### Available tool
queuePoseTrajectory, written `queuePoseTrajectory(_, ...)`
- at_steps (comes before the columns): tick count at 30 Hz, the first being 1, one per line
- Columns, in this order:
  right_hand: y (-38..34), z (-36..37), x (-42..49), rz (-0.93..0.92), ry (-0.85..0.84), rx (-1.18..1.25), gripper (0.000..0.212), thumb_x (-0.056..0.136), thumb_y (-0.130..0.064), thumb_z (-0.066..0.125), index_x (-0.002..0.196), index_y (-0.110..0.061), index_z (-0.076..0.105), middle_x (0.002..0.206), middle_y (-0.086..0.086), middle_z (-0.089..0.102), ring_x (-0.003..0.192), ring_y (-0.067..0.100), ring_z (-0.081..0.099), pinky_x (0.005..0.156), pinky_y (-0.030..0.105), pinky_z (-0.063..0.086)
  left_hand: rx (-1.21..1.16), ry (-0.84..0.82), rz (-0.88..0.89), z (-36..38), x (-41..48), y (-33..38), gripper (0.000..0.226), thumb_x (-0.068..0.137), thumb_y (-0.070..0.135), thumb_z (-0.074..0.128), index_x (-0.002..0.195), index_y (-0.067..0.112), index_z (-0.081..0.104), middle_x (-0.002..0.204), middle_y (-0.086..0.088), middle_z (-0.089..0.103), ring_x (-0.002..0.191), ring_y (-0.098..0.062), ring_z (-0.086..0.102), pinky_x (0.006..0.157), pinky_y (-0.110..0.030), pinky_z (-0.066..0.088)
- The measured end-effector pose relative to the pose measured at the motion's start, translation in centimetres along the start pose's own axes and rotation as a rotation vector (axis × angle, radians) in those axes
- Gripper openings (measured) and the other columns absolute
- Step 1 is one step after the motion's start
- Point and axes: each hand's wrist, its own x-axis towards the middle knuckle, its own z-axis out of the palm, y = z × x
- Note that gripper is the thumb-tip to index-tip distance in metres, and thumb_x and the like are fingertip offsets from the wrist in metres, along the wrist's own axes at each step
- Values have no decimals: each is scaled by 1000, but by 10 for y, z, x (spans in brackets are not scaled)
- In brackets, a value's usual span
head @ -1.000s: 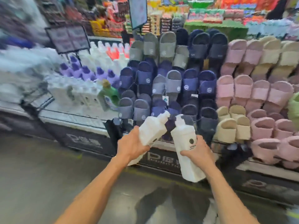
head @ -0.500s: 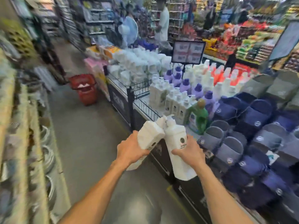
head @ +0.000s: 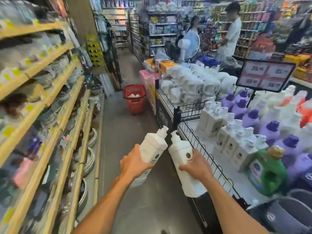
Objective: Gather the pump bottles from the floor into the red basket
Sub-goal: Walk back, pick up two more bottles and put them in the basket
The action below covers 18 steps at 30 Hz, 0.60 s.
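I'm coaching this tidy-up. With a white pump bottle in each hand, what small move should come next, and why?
Probably step forward along the aisle toward the red plastic basket. The left hand grips one white plastic pump bottle, the right hand grips a second white pump bottle, and the basket stands on the grey floor well ahead, out of arm's reach.

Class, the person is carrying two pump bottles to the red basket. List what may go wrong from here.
1. The left hand holds the left pump bottle and the right hand the right pump bottle, one hand each; either might slip.
2. Their pump heads sit close to the black wire fence; one could snag.
3. The red basket stands far down the aisle; a throw may miss.
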Motion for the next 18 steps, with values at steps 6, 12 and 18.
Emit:
queuePoseTrajectory(6,-47,20,73,-82,-69,-52,80,58,-58,80,121,-29,40,109,-4,55,98,24,60,85,42,51,-23,45,-95,-16,49,-30,68,59,57,77,106,26,39,106,0,65,96,-35,63,70,-38,44)
queuePoseTrajectory(12,-106,44,138,-141,-98,-86,78,56,-60,78,116,-30,39,108,-5,57,97,27,62,82,43,51,-148,56,-197,-30,104,-77,75,48,66,69,108,33,39,108,2,65,95,-32,62,76,-40,52)
queuePoseTrajectory(18,-159,67,185,-130,-88,-67,78,61,-55,82,120,-29,38,112,-3,57,98,27,60,79,41,47,-129,49,-208,-53,165,-113,71,58,60,78,110,31,40,114,2,66,99,-30,63,74,-36,46)
